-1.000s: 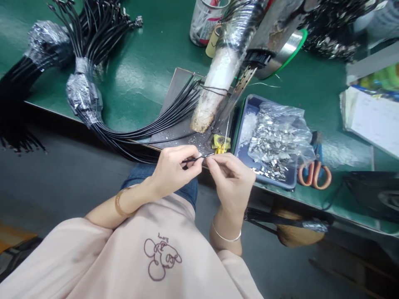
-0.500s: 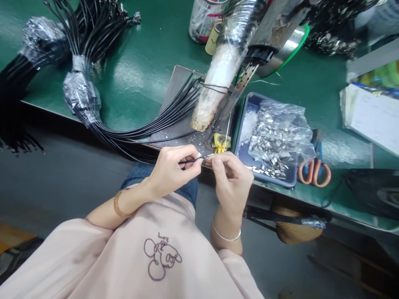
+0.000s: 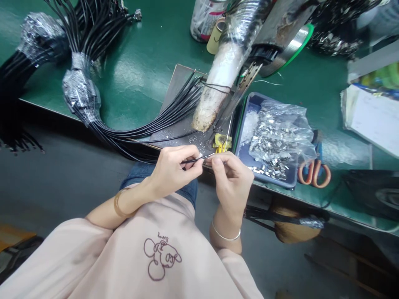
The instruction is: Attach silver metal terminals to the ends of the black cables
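Observation:
My left hand (image 3: 174,168) pinches the end of a thin black cable (image 3: 195,160) just below the bench edge. My right hand (image 3: 232,176) meets it from the right, fingers pinched at the cable's tip on something too small to make out. The cable belongs to a fan of black cables (image 3: 146,128) that runs from a foil-wrapped bundle (image 3: 79,95) across a grey plate (image 3: 177,89). A small yellow clip (image 3: 221,142) sits just beyond my fingertips.
A blue tray (image 3: 291,180) holds a clear bag of small metal clips (image 3: 277,137). Orange-handled scissors (image 3: 314,174) lie to its right. A white wrapped cylinder (image 3: 218,87) slants over the plate. More cable bundles (image 3: 34,41) lie at the far left, papers (image 3: 374,116) at the far right.
Both hands stay together at the cable tip; my right fingers have shifted slightly up and left. Nothing else has moved.

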Available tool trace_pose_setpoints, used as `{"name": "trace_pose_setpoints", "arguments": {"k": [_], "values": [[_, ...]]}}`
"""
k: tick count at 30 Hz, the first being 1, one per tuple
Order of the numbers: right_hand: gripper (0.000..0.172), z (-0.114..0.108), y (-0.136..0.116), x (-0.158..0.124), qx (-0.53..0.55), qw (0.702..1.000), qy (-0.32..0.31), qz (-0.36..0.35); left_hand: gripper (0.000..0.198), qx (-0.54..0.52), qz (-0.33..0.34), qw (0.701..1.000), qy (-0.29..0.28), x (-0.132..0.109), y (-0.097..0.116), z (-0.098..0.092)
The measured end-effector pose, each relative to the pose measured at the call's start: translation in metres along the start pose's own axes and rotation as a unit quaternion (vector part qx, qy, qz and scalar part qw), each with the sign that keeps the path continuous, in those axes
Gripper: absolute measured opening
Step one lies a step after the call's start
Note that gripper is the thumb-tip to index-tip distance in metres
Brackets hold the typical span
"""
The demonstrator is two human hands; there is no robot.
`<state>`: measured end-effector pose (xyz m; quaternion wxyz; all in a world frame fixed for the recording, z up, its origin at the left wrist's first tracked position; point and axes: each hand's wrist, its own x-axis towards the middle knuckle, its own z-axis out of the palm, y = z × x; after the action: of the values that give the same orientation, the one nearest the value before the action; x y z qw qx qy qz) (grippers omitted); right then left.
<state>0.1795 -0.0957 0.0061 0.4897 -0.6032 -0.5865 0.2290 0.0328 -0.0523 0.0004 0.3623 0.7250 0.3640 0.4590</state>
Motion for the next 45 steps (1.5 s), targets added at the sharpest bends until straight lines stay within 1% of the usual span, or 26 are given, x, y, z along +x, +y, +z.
{"name": "trace_pose_setpoints", "arguments": {"k": [4, 8, 14, 18, 22, 26, 30, 36, 41, 45], "values": [[0.021, -0.001, 0.001, 0.0, 0.011, 1.0, -0.002, -0.001, 0.021, 0.01, 0.007, 1.0, 0.002, 0.0, 0.0, 0.0], [0.021, -0.001, 0.001, -0.001, -0.005, 1.0, -0.005, -0.013, 0.021, 0.016, 0.014, 1.0, -0.001, 0.0, 0.0, 0.0], [0.017, 0.001, 0.0, -0.002, -0.086, 0.993, 0.031, -0.07, 0.022, 0.036, 0.027, 0.999, -0.009, -0.001, 0.001, -0.001], [0.022, 0.003, -0.002, -0.004, -0.137, 0.984, 0.024, -0.112, 0.023, 0.04, 0.027, 0.999, -0.016, -0.003, 0.0, -0.001], [0.022, 0.006, -0.002, -0.005, -0.187, 0.971, 0.042, -0.147, 0.022, 0.037, 0.027, 0.999, -0.007, -0.003, 0.0, 0.0], [0.02, 0.007, -0.002, -0.006, -0.175, 0.974, 0.041, -0.14, 0.023, 0.029, 0.022, 0.999, -0.006, -0.002, 0.0, -0.001], [0.023, 0.008, -0.001, -0.007, -0.18, 0.974, 0.038, -0.129, 0.023, 0.016, 0.004, 1.0, -0.017, -0.003, 0.0, -0.002], [0.025, 0.01, 0.002, -0.008, -0.197, 0.969, 0.04, -0.142, 0.024, 0.005, 0.003, 1.0, -0.013, -0.004, 0.0, -0.001], [0.023, 0.014, 0.001, -0.009, -0.155, 0.979, 0.066, -0.118, 0.023, -0.005, -0.002, 1.0, -0.009, -0.002, 0.0, -0.001], [0.025, 0.015, 0.0, -0.01, -0.166, 0.978, 0.067, -0.103, 0.024, 0.003, 0.0, 1.0, -0.014, -0.003, 0.0, -0.001]]}}
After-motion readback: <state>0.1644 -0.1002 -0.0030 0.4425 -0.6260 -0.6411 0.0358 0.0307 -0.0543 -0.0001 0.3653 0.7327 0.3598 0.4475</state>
